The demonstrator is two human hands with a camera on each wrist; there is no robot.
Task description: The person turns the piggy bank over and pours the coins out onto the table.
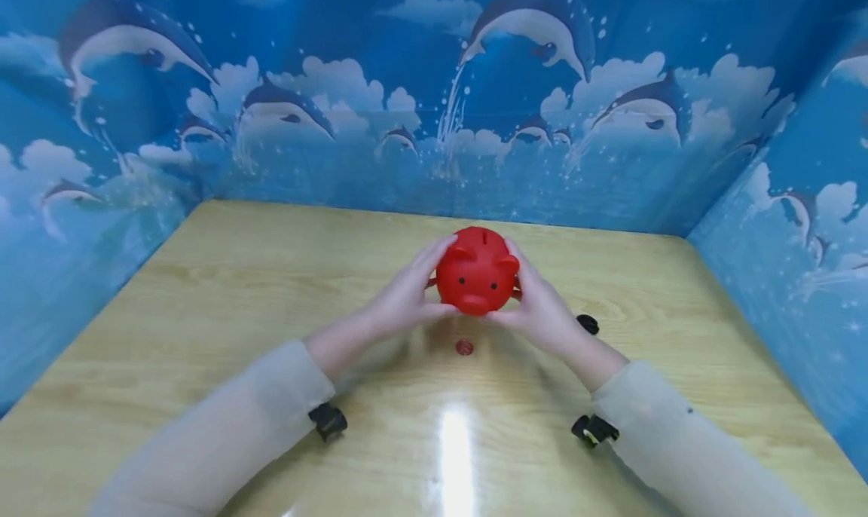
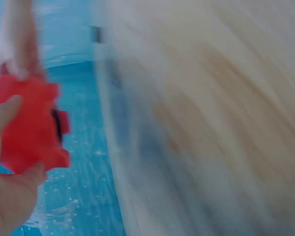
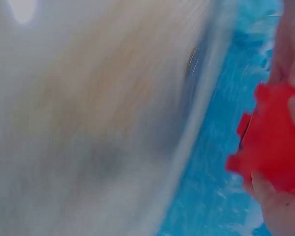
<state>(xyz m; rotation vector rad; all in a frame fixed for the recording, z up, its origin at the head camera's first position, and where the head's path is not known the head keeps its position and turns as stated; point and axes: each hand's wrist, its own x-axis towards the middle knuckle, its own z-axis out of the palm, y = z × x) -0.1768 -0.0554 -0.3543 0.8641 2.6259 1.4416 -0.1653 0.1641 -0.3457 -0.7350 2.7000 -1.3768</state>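
Observation:
A red piggy bank (image 1: 475, 272) is held between both hands, its face and snout toward me and a coin slot on top. My left hand (image 1: 414, 283) grips its left side, thumb low by the snout. On the opposite side my right hand (image 1: 536, 298) grips it the same way. In the left wrist view the piggy bank (image 2: 29, 125) shows its stubby feet, and the right wrist view shows the red body (image 3: 275, 137) with fingers on both sides. On the wooden table below lies a small reddish-brown coin (image 1: 464, 347).
A small black object (image 1: 588, 324) lies on the table (image 1: 271, 261) beside the right forearm. Black wrist devices (image 1: 328, 420) hang under both sleeves. Blue dolphin-print curtains (image 1: 434, 87) stand behind the table and at its sides.

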